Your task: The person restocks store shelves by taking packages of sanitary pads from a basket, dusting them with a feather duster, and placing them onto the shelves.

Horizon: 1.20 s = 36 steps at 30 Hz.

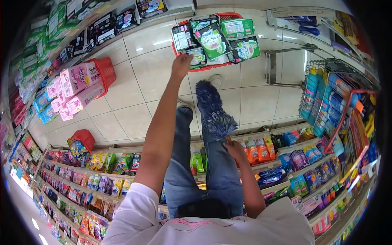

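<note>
My left hand point(181, 66) reaches forward to the near left corner of a red basket point(208, 68) on the floor. Its fingers are curled at the rim, beside a dark green sanitary pad pack point(197, 58); what they grip there is hidden. Several Charm packs fill the basket, with a green and white pack point(214, 41) lying on top. My right hand point(234, 149) is closed round the handle of a fluffy blue-grey duster point(214, 108). The duster's head points forward, over my right leg and foot.
Another red basket point(107, 75) holds pink and blue packs on the left. A smaller red basket point(83, 141) stands beside the near shelves point(110, 175). At right are a metal frame point(267, 67) and a wire rack point(316, 87) of bottles. Shelves of packs line the upper left.
</note>
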{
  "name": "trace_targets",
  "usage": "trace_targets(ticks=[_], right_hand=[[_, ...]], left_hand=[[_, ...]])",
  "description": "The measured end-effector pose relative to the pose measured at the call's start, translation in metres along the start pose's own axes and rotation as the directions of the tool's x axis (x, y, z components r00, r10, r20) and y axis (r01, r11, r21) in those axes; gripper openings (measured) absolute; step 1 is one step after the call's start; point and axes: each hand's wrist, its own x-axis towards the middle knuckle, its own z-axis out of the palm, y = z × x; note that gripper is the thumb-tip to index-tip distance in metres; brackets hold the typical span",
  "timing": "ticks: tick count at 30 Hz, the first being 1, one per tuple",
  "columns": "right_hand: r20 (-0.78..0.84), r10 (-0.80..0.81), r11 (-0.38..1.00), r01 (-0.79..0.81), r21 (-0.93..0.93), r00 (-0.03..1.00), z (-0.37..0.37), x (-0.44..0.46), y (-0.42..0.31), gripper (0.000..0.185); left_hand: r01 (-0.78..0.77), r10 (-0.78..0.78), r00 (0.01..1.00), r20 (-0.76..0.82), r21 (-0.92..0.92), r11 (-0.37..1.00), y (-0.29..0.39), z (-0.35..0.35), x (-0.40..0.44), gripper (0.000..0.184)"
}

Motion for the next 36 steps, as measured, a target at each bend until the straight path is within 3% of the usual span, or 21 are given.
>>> trace_targets(ticks=[1, 2, 4, 5, 6, 8, 10, 12, 13, 14, 17, 20, 23, 25, 28, 30, 32, 34, 36], right_hand=[[0.127, 0.079, 0.996, -0.085, 0.037, 0.989, -0.009, 0.008, -0.001, 0.046], [0.133, 0.075, 0.996, -0.082, 0.046, 0.988, -0.014, 0.008, -0.001, 0.046], [0.184, 0.112, 0.944, -0.163, 0.286, 0.976, -0.021, -0.01, -0.002, 0.047], [0.191, 0.111, 0.875, -0.187, 0.447, 0.975, -0.028, -0.022, -0.011, 0.039], [0.201, 0.112, 0.871, -0.193, 0.452, 0.973, -0.027, -0.024, -0.01, 0.039], [0.279, 0.226, 0.685, -0.356, 0.635, 0.933, -0.022, -0.032, -0.002, 0.035], [0.305, 0.216, 0.609, -0.372, 0.701, 0.928, -0.021, -0.035, 0.002, 0.035], [0.328, 0.187, 0.532, -0.376, 0.759, 0.926, -0.019, -0.035, 0.003, 0.034], [0.357, 0.173, 0.447, -0.396, 0.802, 0.918, -0.019, -0.033, 0.005, 0.033], [0.382, 0.16, 0.356, -0.414, 0.838, 0.91, -0.018, -0.033, 0.006, 0.031], [0.408, 0.149, 0.252, -0.434, 0.865, 0.901, -0.022, -0.035, 0.0, 0.028], [0.377, 0.108, 0.13, -0.389, 0.912, 0.92, -0.016, -0.027, 0.021, 0.028], [0.202, 0.211, 0.132, -0.233, 0.963, 0.956, -0.037, 0.0, 0.015, 0.029], [0.003, 0.214, 0.198, -0.046, 0.979, 0.977, -0.077, 0.029, 0.0, 0.03], [-0.12, 0.148, 0.358, 0.06, 0.932, 0.982, -0.128, 0.049, 0.0, 0.032], [-0.172, 0.09, 0.527, 0.1, 0.844, 0.981, -0.146, 0.028, -0.013, 0.033], [-0.151, 0.086, 0.571, 0.075, 0.817, 0.985, -0.149, 0.019, -0.015, 0.034], [-0.135, 0.073, 0.615, 0.063, 0.786, 0.988, -0.154, 0.014, -0.02, 0.035], [-0.195, 0.077, 0.679, 0.092, 0.728, 0.978, -0.152, 0.014, -0.023, 0.036]], left_hand=[[0.026, -0.026, 0.999, -0.022, -0.019, 0.999, 0.009, 0.019, 0.02, 0.056], [0.053, -0.055, 0.998, -0.038, -0.04, 0.998, 0.014, 0.04, 0.032, 0.063], [0.188, -0.209, 0.975, -0.077, -0.216, 0.958, 0.063, 0.071, 0.017, 0.077], [0.136, -0.176, 0.977, -0.122, -0.279, 0.951, 0.062, 0.086, 0.024, 0.083], [0.143, -0.18, 0.976, -0.121, -0.268, 0.953, 0.058, 0.101, 0.03, 0.083], [0.053, -0.153, 0.909, -0.387, -0.257, 0.965, 0.041, 0.123, 0.039, 0.085], [-0.025, -0.092, 0.905, -0.415, -0.269, 0.963, 0.032, 0.13, 0.042, 0.079], [-0.355, 0.236, 0.868, -0.436, -0.212, 0.911, 0.029, 0.134, 0.042, 0.07], [-0.4, 0.285, 0.862, -0.42, -0.217, 0.89, 0.042, 0.135, 0.034, 0.065], [-0.317, 0.234, 0.907, -0.35, -0.202, 0.927, 0.054, 0.132, 0.025, 0.068], [-0.292, 0.236, 0.915, -0.327, -0.136, 0.947, 0.062, 0.127, 0.027, 0.068], [-0.272, 0.258, 0.899, -0.355, 0.01, 0.962, 0.017, 0.117, 0.063, 0.071], [-0.262, 0.216, 0.914, -0.343, -0.093, 0.96, 0.029, 0.097, 0.044, 0.069], [-0.228, 0.175, 0.95, -0.258, -0.189, 0.955, 0.033, 0.081, 0.033, 0.064], [-0.196, 0.153, 0.973, -0.17, -0.274, 0.942, 0.049, 0.063, -0.001, 0.047], [-0.129, 0.111, 0.99, -0.085, -0.243, 0.961, 0.057, 0.046, -0.03, 0.045], [-0.043, 0.085, 0.993, 0.075, -0.448, 0.893, 0.062, 0.035, -0.057, 0.046], [-0.036, 0.082, 0.993, 0.086, -0.439, 0.898, 0.046, 0.018, -0.073, 0.044], [0.068, 0.073, 0.972, 0.223, -0.562, 0.824, 0.043, 0.0, -0.106, 0.044]])
